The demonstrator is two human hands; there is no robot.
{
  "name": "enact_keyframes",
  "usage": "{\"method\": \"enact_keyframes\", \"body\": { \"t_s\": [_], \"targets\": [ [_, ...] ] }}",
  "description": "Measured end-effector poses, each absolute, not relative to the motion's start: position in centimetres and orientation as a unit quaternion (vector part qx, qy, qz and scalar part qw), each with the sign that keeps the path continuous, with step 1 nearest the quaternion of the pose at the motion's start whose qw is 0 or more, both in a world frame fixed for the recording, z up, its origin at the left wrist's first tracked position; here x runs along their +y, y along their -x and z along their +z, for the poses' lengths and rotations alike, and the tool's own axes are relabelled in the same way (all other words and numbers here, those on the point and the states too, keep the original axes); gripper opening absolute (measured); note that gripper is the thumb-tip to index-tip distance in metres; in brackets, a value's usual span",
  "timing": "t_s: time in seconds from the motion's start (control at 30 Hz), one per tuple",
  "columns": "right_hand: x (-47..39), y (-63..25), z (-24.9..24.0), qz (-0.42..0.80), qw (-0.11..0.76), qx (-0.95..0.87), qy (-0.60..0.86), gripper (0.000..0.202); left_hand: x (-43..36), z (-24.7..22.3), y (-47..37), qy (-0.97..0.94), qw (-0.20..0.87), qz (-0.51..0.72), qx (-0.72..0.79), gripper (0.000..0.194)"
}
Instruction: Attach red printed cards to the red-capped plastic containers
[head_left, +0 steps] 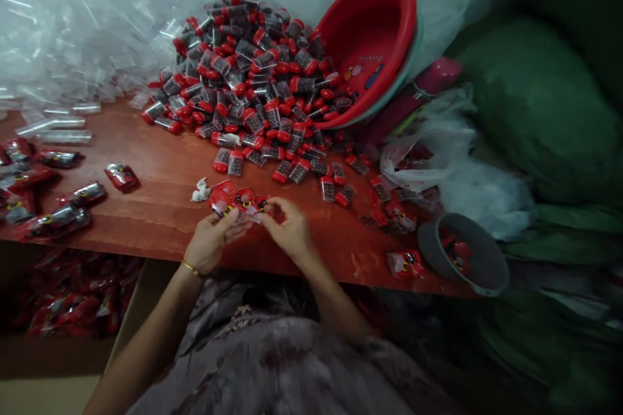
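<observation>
left grip (208,243), right grip (292,232), both pinching red wrappers (244,196)

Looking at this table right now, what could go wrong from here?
The heap of clear, red-ended containers is piled high against the tilted red basin, so a bump might send some sliding toward the left hand and right hand.

A red packet lies near the front edge of the table, beside the grey bowl; the right forearm could perhaps knock it off.
</observation>
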State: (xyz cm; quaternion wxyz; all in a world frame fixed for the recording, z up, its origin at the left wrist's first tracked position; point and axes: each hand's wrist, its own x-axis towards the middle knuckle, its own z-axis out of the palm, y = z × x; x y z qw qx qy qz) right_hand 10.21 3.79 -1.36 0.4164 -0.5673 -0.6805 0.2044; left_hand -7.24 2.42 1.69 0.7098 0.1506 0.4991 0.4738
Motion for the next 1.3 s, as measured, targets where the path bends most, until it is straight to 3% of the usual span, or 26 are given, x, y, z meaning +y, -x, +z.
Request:
{"method": "enact_keyframes", "body": {
  "t_s": [0.07, 0.13, 0.2, 0.3, 0.4, 0.5, 0.6, 0.73, 0.9, 1.17, 1.3],
  "targets": [
    [5.5, -13.0, -1.5, 0.058, 0.350, -0.692, 0.628, 0.035, 3.5, 2.4, 10.9, -0.112, 0.682, 0.516, 0.506, 0.015],
    [7.0, -15.8, -2.3, -0.037, 0.287, -0.645, 0.708, 0.038, 4.7, 2.9, 14.9, -0.053, 0.620, 0.599, 0.504, 0.025],
    [7.6, -17.5, -3.6, -0.057, 0.227, -0.636, 0.735, 0.041, 5.4, 3.1, 17.9, -0.026, 0.534, 0.686, 0.494, 0.039],
    [6.4, -17.4, -5.2, -0.048, 0.195, -0.677, 0.709, 0.039, 5.5, 2.4, 17.9, -0.109, 0.458, 0.705, 0.530, 0.037],
    [3.8, -15.7, -5.8, -0.035, 0.207, -0.702, 0.681, 0.038, 5.0, 1.0, 13.4, -0.354, 0.348, 0.611, 0.616, 0.028],
    [1.7, -14.8, -6.0, -0.029, 0.224, -0.708, 0.669, 0.038, 4.9, -0.5, 8.7, -0.628, 0.226, 0.408, 0.623, 0.031],
    [0.9, -14.9, -6.2, -0.027, 0.243, -0.712, 0.658, 0.038, 5.7, -2.0, 6.8, -0.735, 0.151, 0.273, 0.602, 0.027],
    [1.1, -15.3, -6.3, -0.019, 0.250, -0.713, 0.655, 0.038, 6.8, -4.1, 6.8, -0.753, 0.126, 0.218, 0.608, 0.024],
    [1.1, -15.2, -6.4, -0.044, 0.270, -0.713, 0.646, 0.033, 6.7, -5.0, 6.7, -0.740, 0.118, 0.250, 0.613, 0.020],
    [0.8, -15.2, -6.4, -0.069, 0.291, -0.707, 0.640, 0.028, 6.2, -4.1, 5.9, -0.730, 0.109, 0.250, 0.626, 0.037],
    [0.9, -15.3, -6.5, -0.073, 0.301, -0.708, 0.635, 0.026, 6.3, -4.3, 5.8, -0.747, 0.093, 0.233, 0.616, 0.026]
  ]
}}
